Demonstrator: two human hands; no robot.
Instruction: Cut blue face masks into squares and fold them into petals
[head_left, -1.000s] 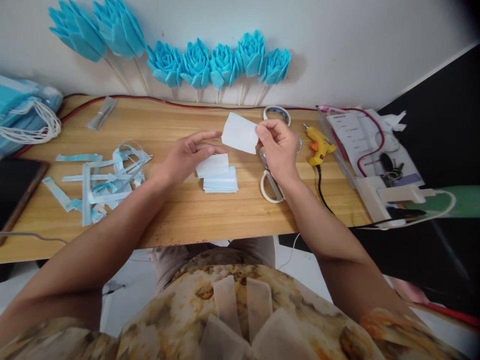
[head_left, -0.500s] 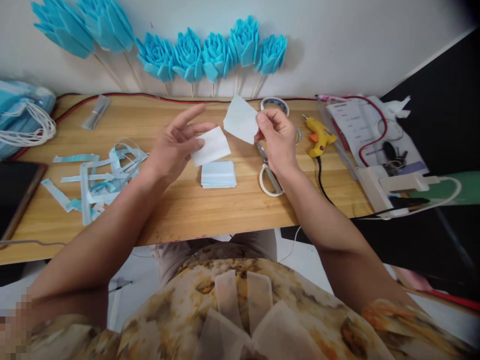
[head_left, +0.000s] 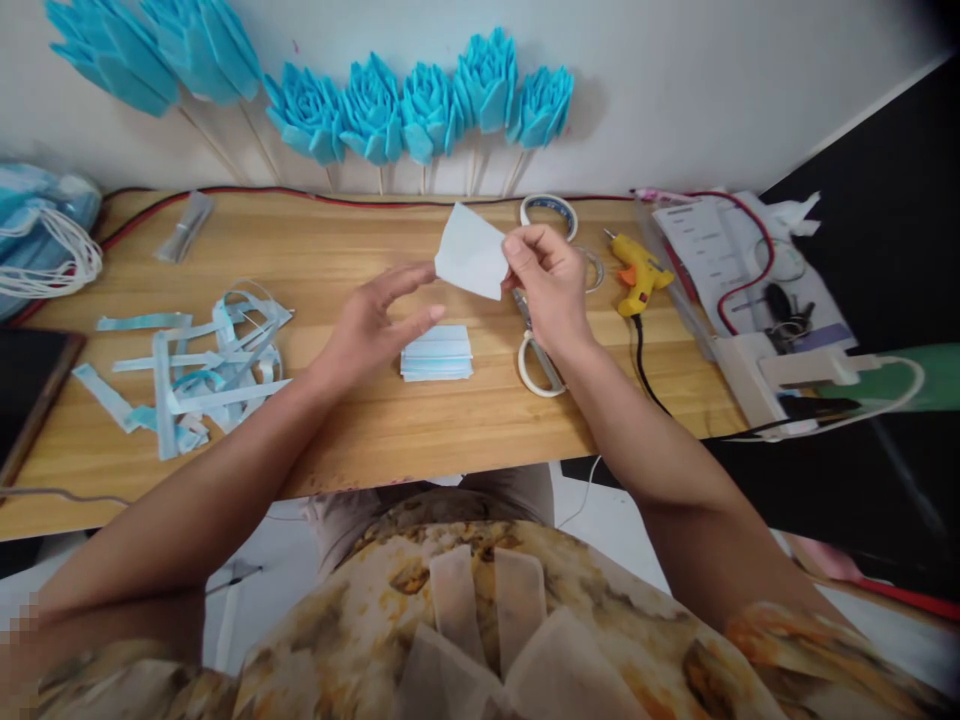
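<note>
A pale, roughly square piece of mask fabric (head_left: 471, 252) is raised over the table, pinched at its right edge by the thumb and fingers of my right hand (head_left: 553, 285). My left hand (head_left: 379, 318) has its thumb and fingers spread, with nothing visible between them. Its fingertips come up to the left edge of the piece; whether they touch it I cannot tell. Below lies a neat stack of light-blue cut mask pieces (head_left: 436, 353), just right of my left thumb. A pair of white-handled scissors (head_left: 537, 365) lies partly under my right hand.
Cut mask strips (head_left: 206, 370) lie in a tangle at left, near a dark tablet-like device (head_left: 34, 385). A yellow glue gun (head_left: 637, 272) and tape roll (head_left: 551, 212) are at right, with a power strip (head_left: 757, 385) beyond. Blue flowers on sticks (head_left: 375, 110) lean along the wall.
The white piece that was in my left hand no longer shows there, and that hand has opened. My right hand has shifted slightly left and down with its piece.
</note>
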